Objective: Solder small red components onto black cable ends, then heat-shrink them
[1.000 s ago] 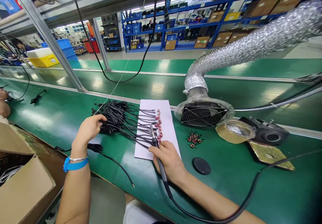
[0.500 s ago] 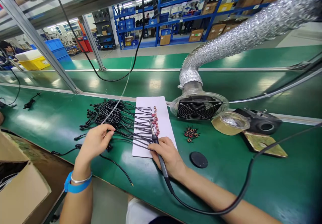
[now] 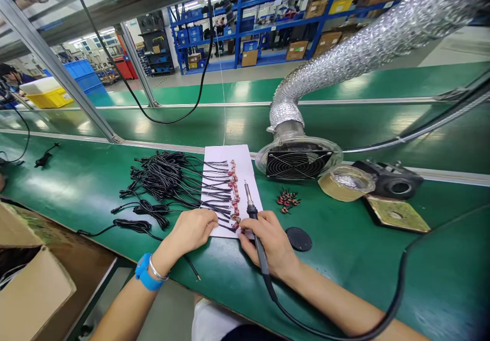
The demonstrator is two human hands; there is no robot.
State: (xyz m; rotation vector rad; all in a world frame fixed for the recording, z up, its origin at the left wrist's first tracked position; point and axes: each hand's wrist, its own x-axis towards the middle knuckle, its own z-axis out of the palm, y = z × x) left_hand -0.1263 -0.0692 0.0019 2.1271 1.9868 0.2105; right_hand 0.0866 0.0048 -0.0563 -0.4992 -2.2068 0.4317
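Note:
My right hand [image 3: 270,241] is wrapped around a soldering iron [image 3: 257,236], its metal tip raised over the white paper [image 3: 247,177]. My left hand [image 3: 196,228] lies at the paper's near left edge, its fingers pinched on a black cable [image 3: 226,226] whose end points toward my right fingertips. A column of small reddish components [image 3: 235,198] runs down the paper, at the ends of several black cables. Those cables lead left into a tangled bundle [image 3: 163,175]. Past my left hand, one loose cable end [image 3: 193,268] shows bare copper.
A fume fan [image 3: 298,164] on a silver duct [image 3: 337,55] stands behind the work. Near it lie a pile of small components [image 3: 288,199], a black disc [image 3: 299,239], a tape roll [image 3: 346,184] and a sponge tray [image 3: 398,214]. An open carton [image 3: 34,285] stands at left.
My left hand has moved right from the bundle to the paper, away from the thin pale strand, which now hangs straighter. The iron has shifted right, its tip off the components.

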